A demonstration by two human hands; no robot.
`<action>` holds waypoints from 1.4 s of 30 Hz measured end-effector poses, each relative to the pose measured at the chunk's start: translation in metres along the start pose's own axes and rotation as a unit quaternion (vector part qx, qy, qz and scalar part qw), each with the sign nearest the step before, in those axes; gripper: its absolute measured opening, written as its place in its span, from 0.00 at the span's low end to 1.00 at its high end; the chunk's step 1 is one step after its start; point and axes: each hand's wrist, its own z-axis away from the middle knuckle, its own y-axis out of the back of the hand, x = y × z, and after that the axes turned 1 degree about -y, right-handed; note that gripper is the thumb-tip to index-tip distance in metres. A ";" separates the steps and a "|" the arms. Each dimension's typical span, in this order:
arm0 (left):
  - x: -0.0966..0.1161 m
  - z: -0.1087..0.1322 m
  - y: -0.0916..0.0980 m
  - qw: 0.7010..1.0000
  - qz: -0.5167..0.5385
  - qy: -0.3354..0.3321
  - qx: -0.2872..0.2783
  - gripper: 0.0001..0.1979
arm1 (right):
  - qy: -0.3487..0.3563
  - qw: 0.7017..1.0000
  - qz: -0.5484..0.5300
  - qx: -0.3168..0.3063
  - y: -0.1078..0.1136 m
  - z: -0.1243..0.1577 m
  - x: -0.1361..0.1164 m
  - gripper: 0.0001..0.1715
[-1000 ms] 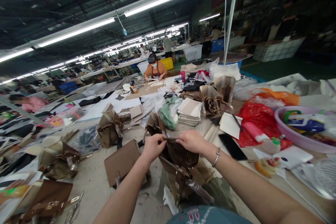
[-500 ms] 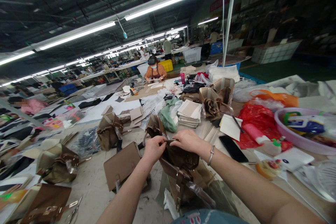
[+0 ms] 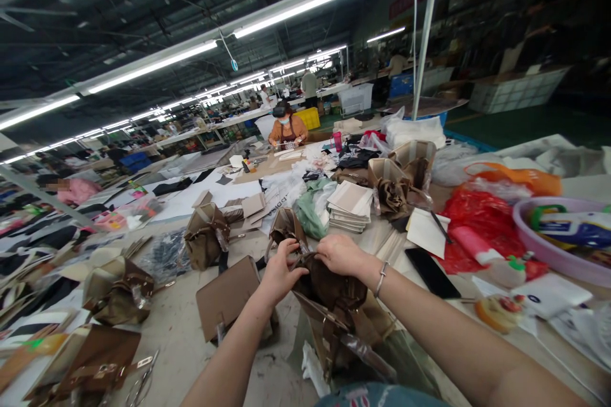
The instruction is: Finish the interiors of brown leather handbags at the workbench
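A dark brown leather handbag stands on the worktable right in front of me. My left hand pinches the top rim of the bag at its left side. On the right side of the same rim rests my right hand, fingers curled over the edge; a silver bracelet sits on that wrist. A strap with a metal buckle hangs down the bag's front.
Other brown bags lie to the left, a flat brown flap piece beside my left arm. A black phone, red plastic bag, pink basin and white card stack sit right. A masked person works at the far end.
My left hand has shifted along the bag's rim and opened its fingers a little into a pinch. The view has drifted slightly to the left; the bag stays in place.
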 end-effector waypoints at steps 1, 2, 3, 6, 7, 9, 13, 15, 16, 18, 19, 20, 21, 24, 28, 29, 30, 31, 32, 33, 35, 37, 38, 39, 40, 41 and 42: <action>0.000 -0.002 0.000 0.999 -0.016 0.030 -0.005 0.33 | -0.001 1.000 0.002 -0.001 0.000 0.000 0.000 0.17; 0.000 -0.003 0.000 0.998 -0.038 0.049 -0.016 0.33 | -0.003 1.000 0.004 -0.001 0.001 0.000 0.000 0.17; 0.000 -0.005 0.002 0.996 -0.064 0.057 -0.033 0.29 | -0.003 1.000 0.006 -0.001 0.001 0.001 0.000 0.17; 0.001 -0.008 0.008 0.988 -0.117 0.043 -0.093 0.14 | 0.008 1.000 0.006 0.004 0.001 0.005 0.000 0.17; 0.002 -0.008 0.011 0.985 -0.120 0.036 -0.115 0.12 | 0.014 1.000 0.004 0.005 0.001 0.006 0.001 0.17; 0.002 -0.010 0.014 0.982 -0.120 0.022 -0.145 0.12 | 0.016 1.000 0.000 0.010 0.000 0.008 0.001 0.18; 0.001 -0.011 0.014 0.980 -0.124 0.006 -0.154 0.13 | -0.006 1.000 0.002 0.007 -0.003 0.008 0.004 0.19; 0.001 -0.010 0.012 0.985 -0.102 0.002 -0.137 0.17 | -0.008 1.000 0.006 0.002 -0.003 0.006 0.005 0.19; 0.001 -0.010 0.010 0.988 -0.086 -0.001 -0.125 0.19 | -0.006 1.000 0.007 0.002 -0.003 0.006 0.005 0.19; 0.000 -0.009 0.009 0.993 -0.057 -0.007 -0.105 0.22 | -0.001 1.000 0.008 0.005 -0.003 0.005 0.005 0.20; 0.000 -0.008 0.008 0.994 -0.049 -0.011 -0.101 0.21 | 0.000 1.000 0.008 0.006 -0.003 0.005 0.005 0.20; -0.001 -0.008 0.008 0.994 -0.044 -0.014 -0.099 0.19 | 0.000 1.000 0.006 0.007 -0.003 0.005 0.004 0.20; -0.002 -0.008 0.007 0.994 -0.041 -0.018 -0.098 0.17 | -0.001 1.000 0.004 0.006 -0.003 0.005 0.004 0.20; -0.006 -0.008 0.006 0.995 -0.039 -0.017 -0.085 0.14 | -0.002 1.000 -0.008 0.001 -0.004 0.005 0.006 0.22; -0.010 -0.010 0.001 0.997 -0.044 -0.011 -0.069 0.13 | 0.010 0.999 -0.044 -0.001 -0.006 0.005 0.013 0.23; -0.010 -0.010 0.000 0.997 -0.047 -0.012 -0.064 0.13 | 0.012 0.998 -0.058 -0.002 -0.006 0.005 0.015 0.23; -0.010 -0.009 0.000 0.997 -0.049 -0.012 -0.060 0.13 | 0.014 0.997 -0.075 -0.001 -0.006 0.005 0.017 0.23; -0.010 -0.009 -0.001 0.997 -0.050 -0.012 -0.056 0.13 | 0.017 0.995 -0.094 -0.002 -0.006 0.004 0.020 0.22; -0.010 -0.009 -0.001 0.997 -0.051 -0.011 -0.054 0.13 | 0.021 0.993 -0.113 -0.001 -0.006 0.004 0.022 0.21; -0.009 -0.008 -0.001 0.997 -0.050 -0.009 -0.053 0.13 | 0.025 0.991 -0.130 0.001 -0.006 0.004 0.023 0.21; -0.008 -0.008 0.000 0.997 -0.050 -0.004 -0.052 0.13 | 0.030 0.987 -0.155 0.004 -0.005 0.003 0.025 0.21; -0.006 -0.007 0.001 0.997 -0.052 -0.001 -0.053 0.13 | 0.032 0.986 -0.163 0.004 -0.005 0.002 0.026 0.21; -0.006 -0.007 0.002 0.997 -0.055 -0.001 -0.054 0.13 | 0.032 0.986 -0.163 0.005 -0.005 0.001 0.026 0.21; -0.005 -0.007 0.002 0.997 -0.059 -0.002 -0.053 0.13 | 0.032 0.986 -0.161 0.007 -0.006 0.001 0.026 0.20; -0.005 -0.007 0.002 0.997 -0.064 -0.003 -0.050 0.13 | 0.032 0.987 -0.158 0.011 -0.007 0.000 0.025 0.19; -0.005 -0.008 0.001 0.997 -0.069 -0.004 -0.045 0.12 | 0.033 0.988 -0.152 0.018 -0.008 0.000 0.025 0.17; -0.005 -0.008 0.001 0.996 -0.074 -0.006 -0.039 0.12 | 0.035 0.989 -0.143 0.027 -0.008 -0.001 0.025 0.15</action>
